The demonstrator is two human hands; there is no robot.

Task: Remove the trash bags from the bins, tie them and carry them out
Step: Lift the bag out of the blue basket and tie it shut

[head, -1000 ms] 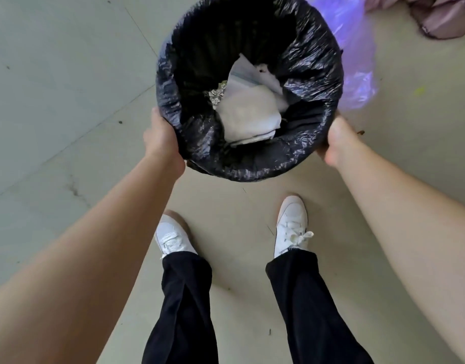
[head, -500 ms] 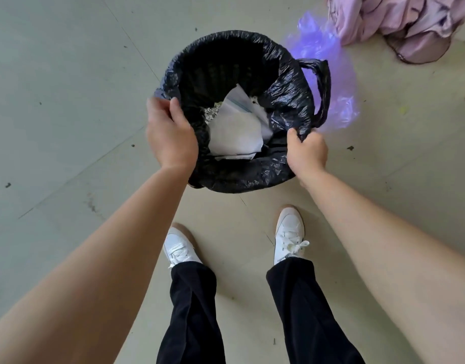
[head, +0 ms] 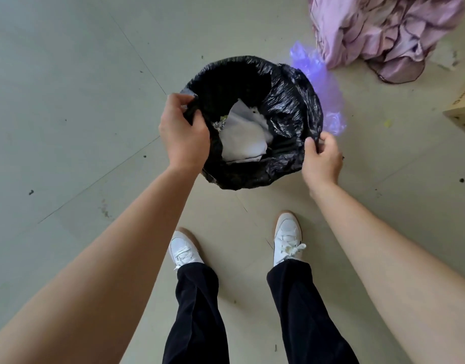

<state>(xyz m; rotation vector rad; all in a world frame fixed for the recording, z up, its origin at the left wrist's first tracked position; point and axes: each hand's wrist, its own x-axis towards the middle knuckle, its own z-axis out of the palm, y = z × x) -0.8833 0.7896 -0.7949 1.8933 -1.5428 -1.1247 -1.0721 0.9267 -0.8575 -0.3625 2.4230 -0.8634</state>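
A black trash bag (head: 289, 106) lines a round bin on the floor in front of my feet; the bin itself is hidden under the bag. White paper (head: 241, 137) and a bit of foil lie inside. My left hand (head: 182, 132) pinches the bag's left rim, with a strip of plastic between thumb and fingers. My right hand (head: 322, 156) pinches the bag's edge at the right side of the rim. The bag's mouth stands wide.
A translucent purple plastic bag (head: 323, 82) lies behind the bin on the right. A heap of pink cloth (head: 383, 35) covers the floor at the upper right. A cardboard box corner (head: 462, 111) shows at the right edge. My white shoes (head: 287, 239) stand just below the bin.
The bin has dropped farther from the camera. Both hands have gone from holding the bin's sides to pinching the bag's rim; the handle loop seen at the right is no longer raised.
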